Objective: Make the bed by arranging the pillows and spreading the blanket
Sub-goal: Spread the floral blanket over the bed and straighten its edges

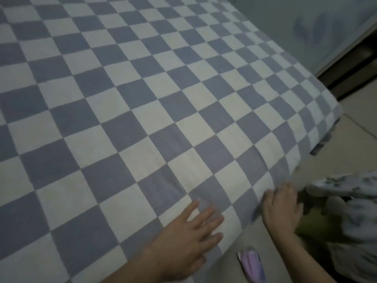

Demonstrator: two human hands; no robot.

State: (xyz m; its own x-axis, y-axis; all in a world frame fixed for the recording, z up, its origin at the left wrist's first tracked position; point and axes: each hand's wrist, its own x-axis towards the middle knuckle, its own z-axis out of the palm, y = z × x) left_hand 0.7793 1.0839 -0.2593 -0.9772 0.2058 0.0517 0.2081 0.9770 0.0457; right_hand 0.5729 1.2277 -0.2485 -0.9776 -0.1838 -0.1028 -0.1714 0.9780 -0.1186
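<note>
The checked blanket (142, 103) is the landmark here, blue and cream squares running flat across nearly the whole bed, and everything hangs off its near edge. Starting on the left of that edge, the left hand (191, 231) lies palm down on top of the blanket just inside the hem, fingers straight and a little spread, pressing the cloth flat and holding nothing. Move right along the edge and here's the right hand (282, 207), over the side where the blanket drops off the mattress; its fingers look curled into the hanging fold, though blur stops me saying how firmly they grip. Below the edge, between the 2 forearms, a small purple thing (252, 264) sits on the pale floor (357, 127), too smeared to name. Right of the blanket's edge, beyond the right hand, a heap of patterned cloth (355, 201) lies off the bed. No pillow shows anywhere in view. I'd call this the smoothing stage of spreading: the blanket is already laid out, with faint creases near the left hand. The next move, by my reckoning, wants a steady pull down on the hanging side while the flat palm sweeps those creases outward, then the pillows need finding.
</note>
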